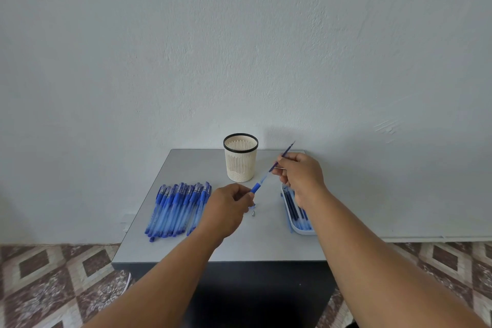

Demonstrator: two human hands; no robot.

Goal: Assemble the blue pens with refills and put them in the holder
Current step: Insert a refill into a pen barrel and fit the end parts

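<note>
Cream plastic holder (240, 158) is seen standing at the back of the tabletop (266, 245), apparently with no pens in it; a pen barrel (259, 184) is pinched by the fingers of the left hand (229, 208), a refill (283, 156) being fed in by the pinching right hand (299, 177); a metal tip (253, 213) lies loose; the pile of blue pens (178, 208) and the tray of refills (296, 210) are judged nearly untouched, so the task is barely begun.

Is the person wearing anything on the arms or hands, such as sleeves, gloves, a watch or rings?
No. Both forearms are bare as far as the picture shows, with no sleeves in view. The left hand and right hand have no gloves, and no watch, bracelet or ring is visible.
</note>
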